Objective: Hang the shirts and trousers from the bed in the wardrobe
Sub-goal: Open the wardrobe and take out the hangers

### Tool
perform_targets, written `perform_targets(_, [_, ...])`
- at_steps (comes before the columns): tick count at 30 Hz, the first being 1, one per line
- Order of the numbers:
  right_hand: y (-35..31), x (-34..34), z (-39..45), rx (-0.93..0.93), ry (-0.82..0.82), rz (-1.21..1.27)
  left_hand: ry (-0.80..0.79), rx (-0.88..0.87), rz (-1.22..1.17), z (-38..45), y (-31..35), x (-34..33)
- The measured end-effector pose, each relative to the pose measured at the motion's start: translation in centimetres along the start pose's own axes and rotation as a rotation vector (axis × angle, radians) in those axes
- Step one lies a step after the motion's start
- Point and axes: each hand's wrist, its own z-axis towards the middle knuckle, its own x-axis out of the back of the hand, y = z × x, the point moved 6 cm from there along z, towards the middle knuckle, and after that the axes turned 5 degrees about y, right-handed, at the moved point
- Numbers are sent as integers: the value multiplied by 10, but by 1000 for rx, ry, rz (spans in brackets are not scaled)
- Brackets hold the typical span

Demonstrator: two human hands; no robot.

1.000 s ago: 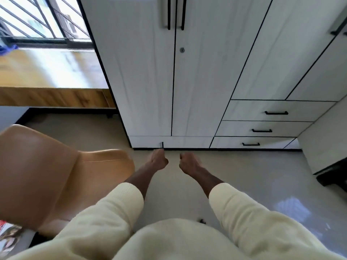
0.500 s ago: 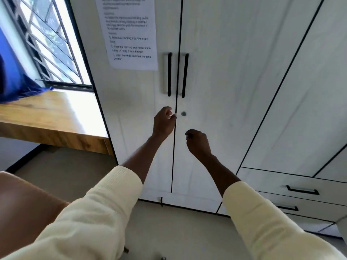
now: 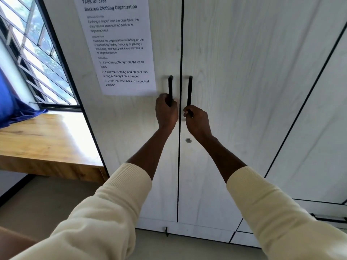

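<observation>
At the closed wardrobe (image 3: 244,91), the left hand (image 3: 166,111) grips the left door's black handle (image 3: 170,87) and the right hand (image 3: 197,120) grips the right door's handle (image 3: 190,91) near its lower end. A printed sheet (image 3: 118,45) hangs on the left door. Neither shirts nor trousers are in view.

Two hands are in view, the left hand (image 3: 166,111) and the right hand (image 3: 197,120), each wrapped round one of the two black vertical door handles, the left handle (image 3: 170,87) and the right handle (image 3: 190,91), on the two closed wardrobe doors, the left door (image 3: 131,128) and the right door (image 3: 244,91). One printed sheet (image 3: 120,45) is stuck to the left door, and one round keyhole (image 3: 188,140) sits in the right door. One wooden desk (image 3: 43,147), one barred window (image 3: 37,59) and one blue cloth (image 3: 11,107) lie to the left, with one drawer handle (image 3: 330,218) at the lower right.
</observation>
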Motion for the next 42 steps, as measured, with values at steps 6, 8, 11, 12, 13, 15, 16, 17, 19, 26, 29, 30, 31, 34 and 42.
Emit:
perform_targets(6, [-1,1,-10,-28,-17,24,-197,162,-22,0,-2,-4])
perform_targets(8, [-4,5,-17,-26,-37,30,-241,184,10,-5,4,2])
perform_targets(11, [-12,13,-32,-30,-89,84,-201,183,32,-23,16,20])
perform_targets(12, [-15,16,-38,-17,-95,101,-174,175,39,-32,20,30])
perform_targets(13, [-18,19,-44,-3,-98,103,-144,162,48,-41,22,41])
perform_targets(15, [-25,23,-58,19,-108,117,-76,138,45,-59,23,67])
perform_targets(16, [-28,23,-64,18,-131,147,-34,126,34,-68,24,83])
perform_targets(17, [-34,19,-71,6,-164,193,10,112,31,-76,25,102])
perform_targets(19, [-48,6,-83,-37,-240,290,70,75,17,-90,31,137])
perform_targets(26, [-141,-61,-154,-116,-638,645,88,47,-68,-111,27,260])
perform_targets(29, [-165,-95,-176,-136,-728,712,153,34,26,-107,19,313])
perform_targets(30, [-172,-105,-181,-130,-749,715,173,29,32,-106,16,329])
perform_targets(31, [-181,-117,-186,-112,-757,708,189,30,22,-104,12,347])
perform_targets(34, [-208,-153,-198,-66,-706,708,170,36,-31,-95,3,393])
perform_targets(42, [-226,-204,-211,-80,-421,775,84,-20,6,-71,-18,438])
